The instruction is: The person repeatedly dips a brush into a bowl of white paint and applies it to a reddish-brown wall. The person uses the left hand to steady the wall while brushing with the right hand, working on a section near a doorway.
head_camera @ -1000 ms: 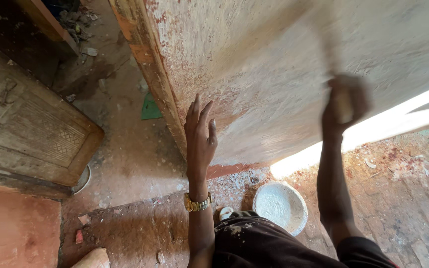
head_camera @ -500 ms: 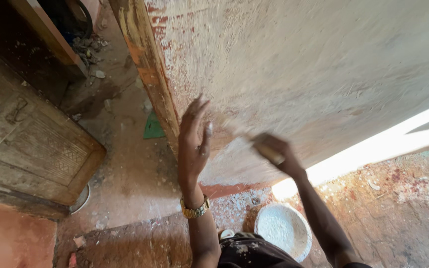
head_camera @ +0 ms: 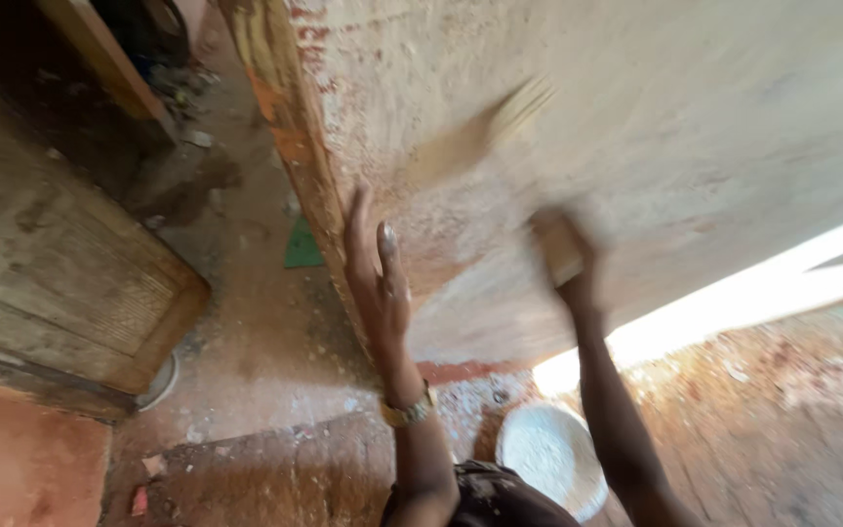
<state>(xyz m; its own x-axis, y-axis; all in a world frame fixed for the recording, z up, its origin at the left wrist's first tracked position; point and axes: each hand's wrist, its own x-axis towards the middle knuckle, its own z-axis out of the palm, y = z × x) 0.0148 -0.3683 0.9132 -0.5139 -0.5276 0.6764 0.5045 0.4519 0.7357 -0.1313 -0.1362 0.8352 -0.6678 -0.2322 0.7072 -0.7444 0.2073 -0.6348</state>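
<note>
While blurred with motion, right hand [head_camera: 563, 256] closed around handle of a brush [head_camera: 480, 137], bristle end streaking up and to the left of the fist across the wall [head_camera: 656, 127]; exact grip hard to make out through the blur. Left hand [head_camera: 375, 283] open wide, fingers [head_camera: 386, 239] spread and pointing up, palm pressed flat to the same wall just left of the brush hand, near the wall's corner edge. Gold wristwatch [head_camera: 408, 410] on the left wrist, below the palm. Wall surface pale, patchy, reddish flecks toward the corner. Below and between the two forearms, a round bowl [head_camera: 550, 457] of white stuff on the floor [head_camera: 275, 371], well under the right hand. Floor dusty, spattered white near the bowl. Far left of the left hand, a worn wooden door [head_camera: 60, 283], leaning. Small green scrap [head_camera: 302, 244] on the floor just left of the left hand. Bright strip of sunlight to the right of the right forearm.
</note>
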